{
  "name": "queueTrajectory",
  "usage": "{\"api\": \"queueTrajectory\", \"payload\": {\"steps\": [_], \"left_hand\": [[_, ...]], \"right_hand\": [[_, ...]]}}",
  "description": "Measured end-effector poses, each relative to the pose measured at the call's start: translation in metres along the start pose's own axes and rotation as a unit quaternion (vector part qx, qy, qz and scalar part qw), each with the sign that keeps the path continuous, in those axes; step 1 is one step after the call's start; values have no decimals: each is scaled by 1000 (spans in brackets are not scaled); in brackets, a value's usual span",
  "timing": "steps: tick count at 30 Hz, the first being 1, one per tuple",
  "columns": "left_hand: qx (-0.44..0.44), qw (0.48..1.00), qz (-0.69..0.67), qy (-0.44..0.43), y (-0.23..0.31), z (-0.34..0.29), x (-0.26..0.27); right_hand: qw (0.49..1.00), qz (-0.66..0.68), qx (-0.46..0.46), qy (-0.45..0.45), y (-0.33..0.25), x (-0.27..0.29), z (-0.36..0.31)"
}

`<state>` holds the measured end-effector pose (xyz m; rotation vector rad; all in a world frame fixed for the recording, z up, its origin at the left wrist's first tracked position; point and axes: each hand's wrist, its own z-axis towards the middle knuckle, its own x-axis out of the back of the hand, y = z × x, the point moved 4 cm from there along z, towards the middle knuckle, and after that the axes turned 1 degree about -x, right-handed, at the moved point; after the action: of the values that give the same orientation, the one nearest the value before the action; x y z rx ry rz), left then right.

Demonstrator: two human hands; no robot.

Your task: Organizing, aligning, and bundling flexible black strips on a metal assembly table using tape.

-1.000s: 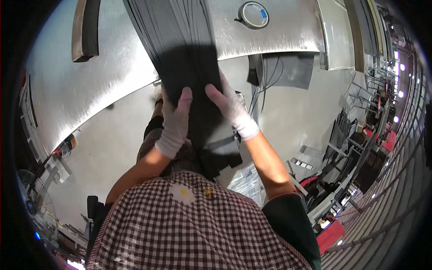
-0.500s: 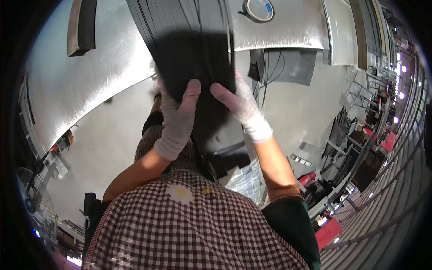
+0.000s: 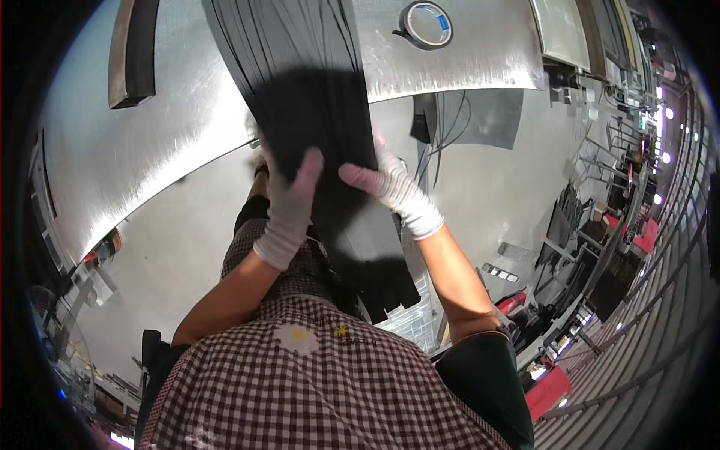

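A thick bundle of long, flat black strips (image 3: 300, 52) runs from the metal table down past its edge towards me. The near ends of the strips hang at uneven lengths above the floor. My left hand (image 3: 289, 202), in a thin white glove with pinkish fingers, clasps the bundle's left edge, thumb on top. On the right edge my right hand (image 3: 394, 187), gloved the same way, holds the bundle with its thumb across the top. The other fingers of both hands are mostly hidden behind the strips.
The shiny metal table (image 3: 180, 60) spans the front, with a dark rectangular bar (image 3: 135, 52) at the left. A roll of tape (image 3: 427, 25) lies right of the strips. Beneath the table edge are a grey sheet (image 3: 487, 120) and thin dark cords (image 3: 448, 124). Racks stand at the right.
The bundle reaches lower, and its uneven near ends now show. Both hands sit slightly lower, and their thumbs have lifted or shifted a little on the strips.
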<state>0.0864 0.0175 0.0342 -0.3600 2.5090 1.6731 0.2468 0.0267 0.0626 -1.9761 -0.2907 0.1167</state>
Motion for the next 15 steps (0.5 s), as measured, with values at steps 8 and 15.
{"api": "queueTrajectory", "payload": {"steps": [8, 15], "left_hand": [[36, 999, -13, -11, 10, -12, 12], [126, 989, 71, 22, 21, 4, 7]], "right_hand": [[989, 58, -137, 10, -10, -10, -11], [989, 129, -59, 32, -18, -14, -7]]}}
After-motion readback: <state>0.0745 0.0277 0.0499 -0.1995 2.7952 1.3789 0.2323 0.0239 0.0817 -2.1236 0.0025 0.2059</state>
